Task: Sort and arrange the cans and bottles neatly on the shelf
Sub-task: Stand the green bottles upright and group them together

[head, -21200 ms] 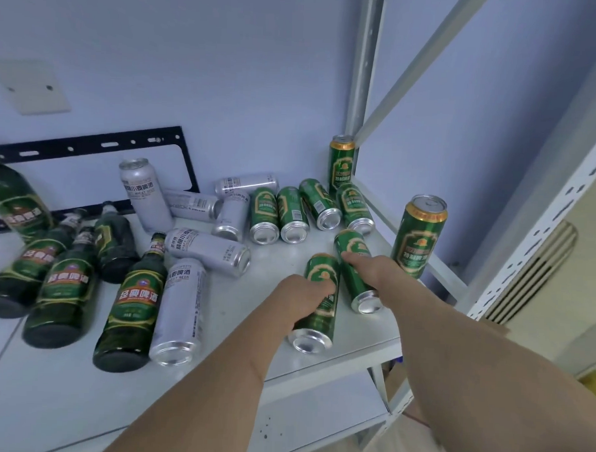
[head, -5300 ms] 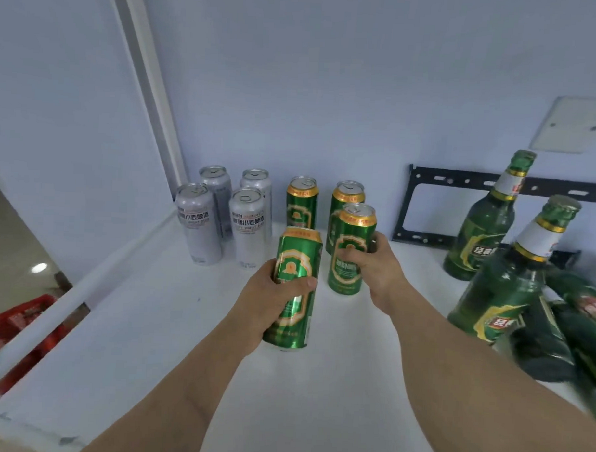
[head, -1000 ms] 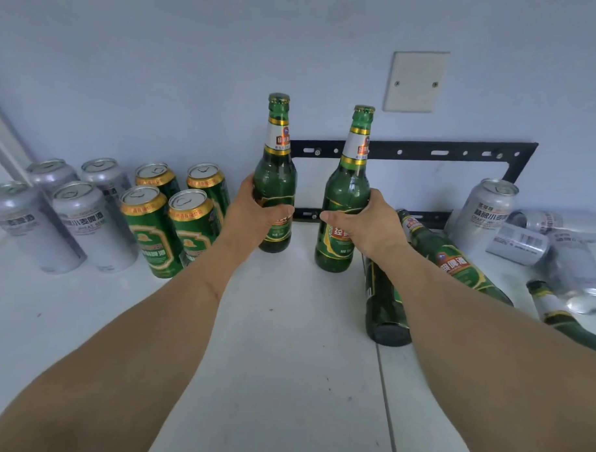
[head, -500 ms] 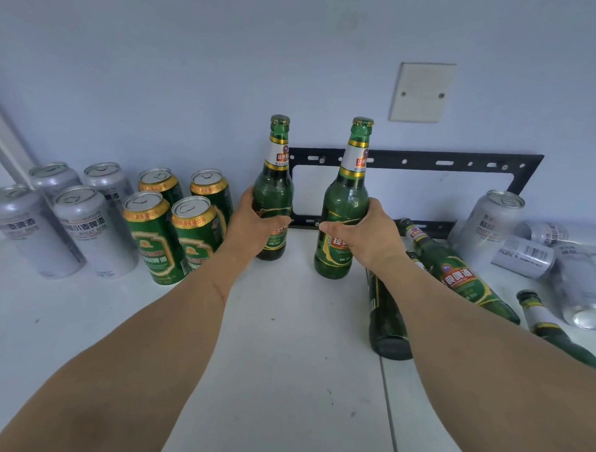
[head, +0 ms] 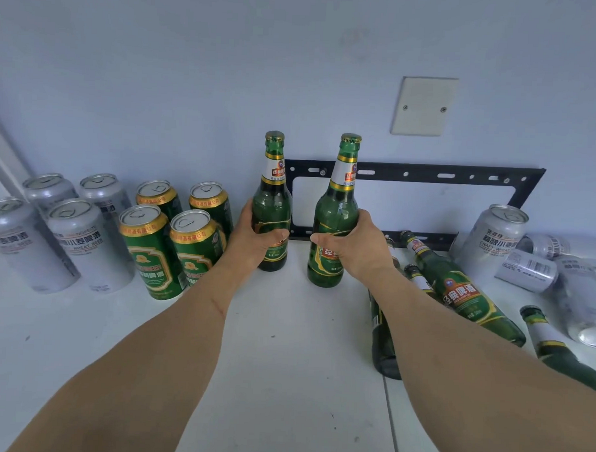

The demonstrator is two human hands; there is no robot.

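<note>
Two green beer bottles stand upright on the white shelf (head: 285, 343) near the wall. My left hand (head: 255, 239) grips the left bottle (head: 272, 198) around its body. My right hand (head: 353, 244) grips the right bottle (head: 336, 213) the same way. Just left of them stand several upright green cans (head: 150, 251), and further left several upright silver cans (head: 83, 242). On the right, green bottles (head: 463, 292) lie on their sides, partly hidden behind my right forearm.
One silver can (head: 492, 242) stands upright at the far right, with other silver cans (head: 528, 271) lying on their sides beside it. A black metal bracket (head: 427, 171) and a white cover plate (head: 424, 106) are fixed to the wall behind.
Both hands still hold the two upright bottles. The right bottle has shifted a little nearer me; the view has tilted slightly.
</note>
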